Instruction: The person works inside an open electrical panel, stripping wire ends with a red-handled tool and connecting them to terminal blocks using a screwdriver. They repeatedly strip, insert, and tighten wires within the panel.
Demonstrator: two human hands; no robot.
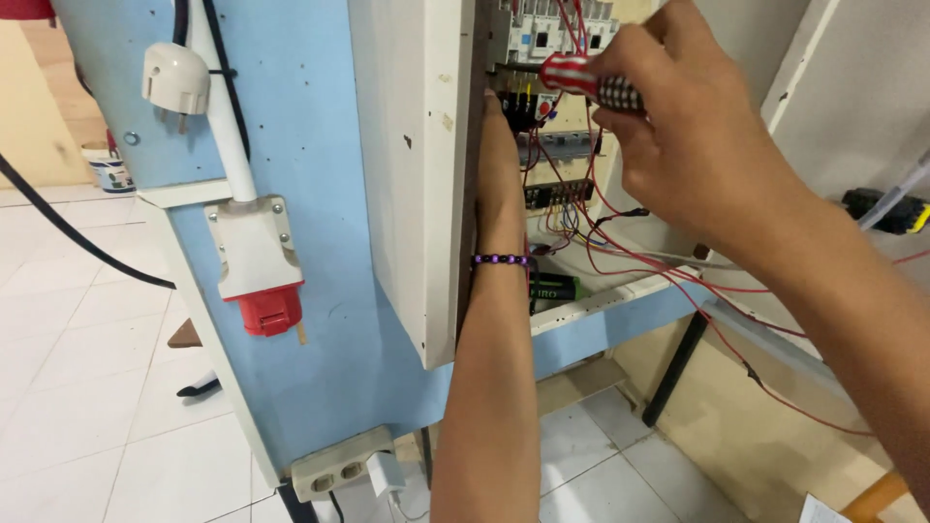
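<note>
My right hand grips a screwdriver with a red, white and black handle, its tip aimed left at the black component inside an open electrical cabinet. My left hand reaches up into the cabinet beside the white door edge; its fingertips rest by that same component, and I cannot tell whether they pinch anything. A purple bead bracelet circles the left wrist. Red wires run down from the breakers and a terminal strip.
A blue panel carries a white plug, a red and white industrial socket and black cables. A white power strip sits at its foot on the tiled floor. A black and green object lies in the cabinet bottom.
</note>
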